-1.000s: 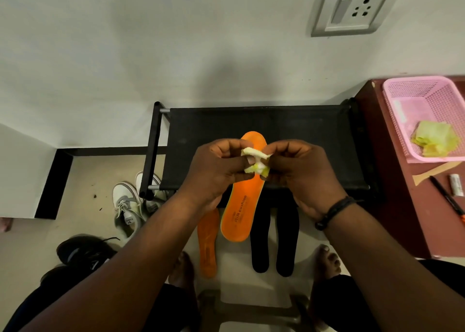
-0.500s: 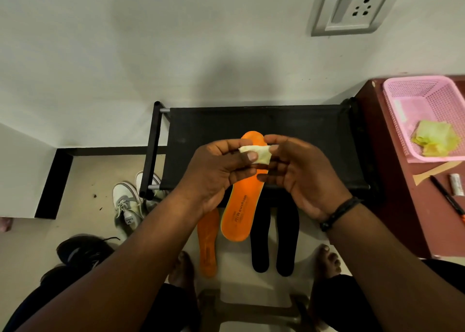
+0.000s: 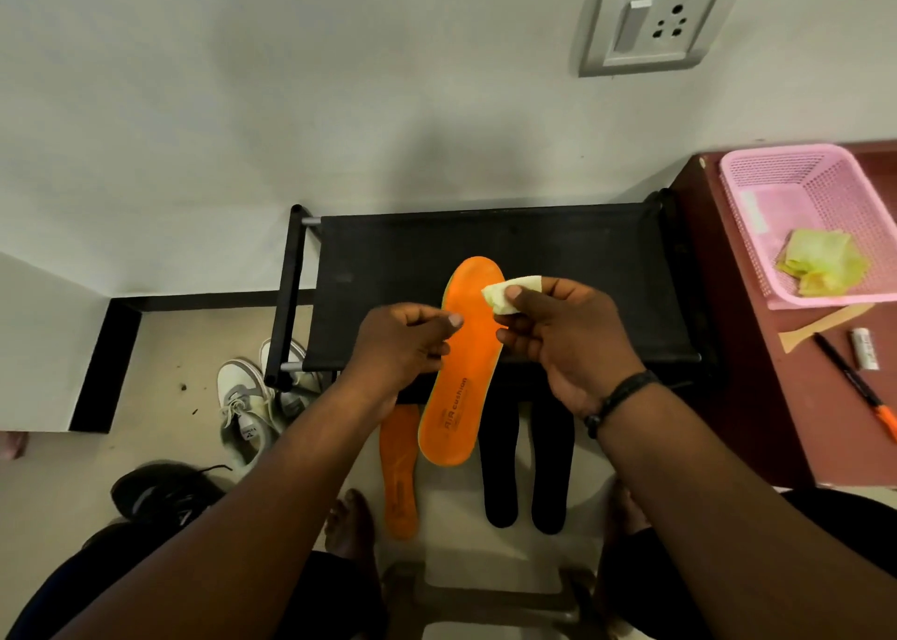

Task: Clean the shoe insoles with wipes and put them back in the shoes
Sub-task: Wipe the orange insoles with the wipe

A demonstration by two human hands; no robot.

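Observation:
A large orange insole [image 3: 461, 363] leans with its toe on the black shoe rack [image 3: 558, 251] and its heel hanging over the floor. My left hand [image 3: 403, 343] has its fingers curled at the insole's left edge, thumb on the orange surface. My right hand [image 3: 558, 333] pinches a small folded pale wipe [image 3: 509, 292] just above the insole's toe. A second orange insole [image 3: 400, 474] and two black insoles [image 3: 502, 469] lie on the floor below. White sneakers [image 3: 247, 411] and black shoes [image 3: 160, 494] sit at the left.
A pink basket [image 3: 796, 188] holding yellow-green wipes [image 3: 822, 263] stands on the brown desk [image 3: 757, 397] at the right, with a pen [image 3: 854, 387] and a small tube [image 3: 866, 348] beside it. My bare feet rest on the floor near a stool.
Both hands held the wipe together; now my right hand alone has it and has shifted right, while my left hand has dropped to the insole's left edge.

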